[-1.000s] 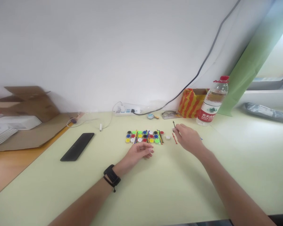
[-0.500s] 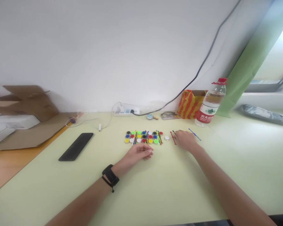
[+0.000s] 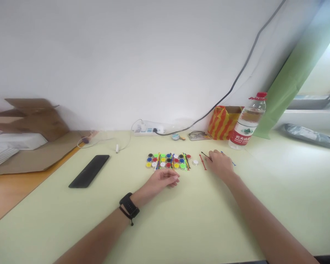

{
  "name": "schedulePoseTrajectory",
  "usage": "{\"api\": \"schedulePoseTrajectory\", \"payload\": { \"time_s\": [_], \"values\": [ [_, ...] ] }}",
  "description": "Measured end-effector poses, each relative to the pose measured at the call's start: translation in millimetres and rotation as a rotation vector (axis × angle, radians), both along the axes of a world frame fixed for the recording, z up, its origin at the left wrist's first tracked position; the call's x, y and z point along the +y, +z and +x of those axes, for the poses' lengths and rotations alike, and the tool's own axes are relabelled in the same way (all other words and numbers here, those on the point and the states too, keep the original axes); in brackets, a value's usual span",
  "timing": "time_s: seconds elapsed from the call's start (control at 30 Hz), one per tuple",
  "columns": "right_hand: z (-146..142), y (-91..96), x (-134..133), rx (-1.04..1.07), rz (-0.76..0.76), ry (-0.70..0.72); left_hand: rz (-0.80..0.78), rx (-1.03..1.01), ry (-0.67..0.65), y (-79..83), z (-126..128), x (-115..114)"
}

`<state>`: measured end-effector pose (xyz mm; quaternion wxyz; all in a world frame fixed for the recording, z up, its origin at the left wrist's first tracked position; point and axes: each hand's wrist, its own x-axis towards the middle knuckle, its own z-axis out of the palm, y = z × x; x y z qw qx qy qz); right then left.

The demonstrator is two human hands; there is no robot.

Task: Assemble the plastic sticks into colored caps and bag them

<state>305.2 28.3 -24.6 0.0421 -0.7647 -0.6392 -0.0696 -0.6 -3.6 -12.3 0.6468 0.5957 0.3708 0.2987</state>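
My left hand [image 3: 163,178] rests palm-inward on the table, fingers loosely curled and a little apart, with nothing visible in it. Just beyond it lie rows of small round coloured discs [image 3: 162,165], with bundles of thin coloured plastic sticks [image 3: 186,161] across them. My right hand [image 3: 219,163] is lowered to the table farther right, its fingers bent and partly hidden. A black plastic stick [image 3: 206,156] runs in under its fingertips. Left of that hand is a red stick [image 3: 202,162]; a blue stick [image 3: 233,163] shows past its right side. A lone white disc [image 3: 195,162] sits between discs and red stick.
A black phone-like slab [image 3: 89,171] lies at left, near cardboard boxes [image 3: 41,121]. Along the wall are a power strip [image 3: 145,132], glasses [image 3: 197,134], a striped bag [image 3: 222,123] and a large water bottle [image 3: 246,126]. A grey plastic package [image 3: 309,135] is far right.
My right hand has shifted slightly to the right, and more of the black stick shows at a flatter angle. The left hand stays put. The view has moved slightly.
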Motion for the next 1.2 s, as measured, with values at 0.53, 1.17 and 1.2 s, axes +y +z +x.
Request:
{"api": "schedulePoseTrajectory", "payload": {
  "time_s": [0.53, 1.17, 1.2],
  "values": [
    [-19.0, 8.9, -21.5, 0.515, 0.101, 0.315, -0.003, 0.002, -0.003, 2.4, 0.3, -0.9],
    [-15.6, 21.8, -24.6, 0.304, 0.098, 0.290, 0.000, 0.013, -0.004, 4.6, 0.8, -2.8],
    [-15.6, 21.8, -24.9, 0.309, 0.114, 0.293, 0.002, 0.012, -0.003, 4.1, 0.8, -2.5]
  ]
}}
